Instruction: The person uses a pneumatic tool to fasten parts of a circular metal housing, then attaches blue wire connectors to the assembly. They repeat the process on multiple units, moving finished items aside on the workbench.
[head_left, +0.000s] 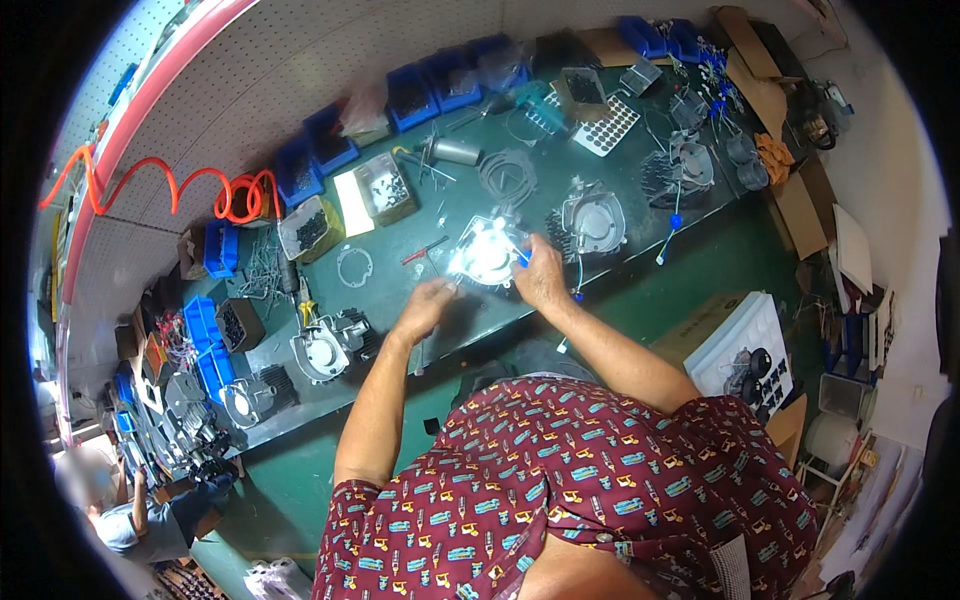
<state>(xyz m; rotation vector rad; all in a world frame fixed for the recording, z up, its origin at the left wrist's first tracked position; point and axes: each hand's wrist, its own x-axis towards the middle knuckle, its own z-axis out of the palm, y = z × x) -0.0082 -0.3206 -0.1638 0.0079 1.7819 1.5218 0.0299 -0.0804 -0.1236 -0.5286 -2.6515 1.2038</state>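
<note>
A round metal motor housing [490,252], washed out by glare, lies on the green bench in front of me. At its right side my right hand [542,275] is closed around a small blue piece [523,257], whose kind the glare and fingers hide. My left hand [428,308] is at the housing's lower left edge, fingers pinched together; what they hold is too small to tell. Just beyond that hand is a T-handle wrench [425,250] with a red bar. A wire with a white connector [562,346] hangs over the bench edge below my right hand.
More motor housings stand on the bench to the right [597,218] and left [322,352]. Blue parts bins [411,97] line the back. Nearer are a box of small parts [384,187], a metal cylinder [457,151] and a ring gasket [354,267]. A person [140,515] sits far left.
</note>
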